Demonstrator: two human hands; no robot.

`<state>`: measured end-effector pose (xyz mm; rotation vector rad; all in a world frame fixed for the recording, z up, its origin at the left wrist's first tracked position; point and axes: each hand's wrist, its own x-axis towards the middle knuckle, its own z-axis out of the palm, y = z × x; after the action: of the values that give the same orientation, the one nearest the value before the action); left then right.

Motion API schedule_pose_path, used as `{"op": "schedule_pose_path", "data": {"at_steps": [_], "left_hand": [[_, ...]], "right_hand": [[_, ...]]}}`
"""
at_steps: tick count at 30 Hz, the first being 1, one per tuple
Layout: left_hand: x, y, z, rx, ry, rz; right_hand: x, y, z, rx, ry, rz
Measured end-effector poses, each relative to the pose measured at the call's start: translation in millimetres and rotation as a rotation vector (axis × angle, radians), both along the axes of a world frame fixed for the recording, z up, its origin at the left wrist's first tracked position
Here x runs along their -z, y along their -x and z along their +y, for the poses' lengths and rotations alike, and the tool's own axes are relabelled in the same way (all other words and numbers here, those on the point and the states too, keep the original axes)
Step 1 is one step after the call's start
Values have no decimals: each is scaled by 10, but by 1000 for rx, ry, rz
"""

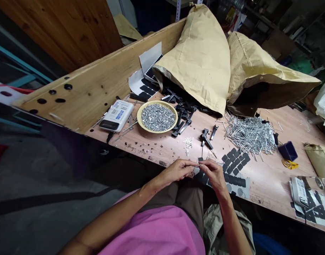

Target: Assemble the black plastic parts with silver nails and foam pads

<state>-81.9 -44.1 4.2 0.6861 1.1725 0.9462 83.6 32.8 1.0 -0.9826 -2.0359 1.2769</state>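
Note:
At the front edge of the table, my left hand (181, 169) and my right hand (212, 172) meet with fingertips pinched together. A thin metal pin (197, 165) shows between them, mostly hidden by the fingers. Just beyond lie black plastic parts with metal pins (205, 139) and a small heap of flat washers (188, 143). Black rounded pads (235, 161) on a backing sheet lie beside and under my right hand. Farther right is a pile of long metal pins (251, 134). To the left, a yellow bowl (139, 122) holds many small metal pieces.
Two large paper sacks (199, 60) lie at the back, the left one spilling black parts. A white scale-like device (117, 115) sits by the wooden side board (98, 85). A dark blue box (288, 151), a yellow band (290, 164) and another device (299, 191) are at right.

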Motion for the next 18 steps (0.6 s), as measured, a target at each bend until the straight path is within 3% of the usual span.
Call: {"op": "schedule_pose_path", "data": {"at_steps": [4,9,14,18], "left_hand": [[37,1,-15,39,-67,38],[159,-7,-31,46,-332,206],[209,-11,-46,177,-459,320],[194,-54,-84,129,-685,686]], "right_hand": [[-52,-27,12,-30,-68,-36],[-147,-83,4,-96,-103,-110],[-267,-143,-49,-191,-234,-197],[-267,-142,-92,-109,-206,-223]]}}
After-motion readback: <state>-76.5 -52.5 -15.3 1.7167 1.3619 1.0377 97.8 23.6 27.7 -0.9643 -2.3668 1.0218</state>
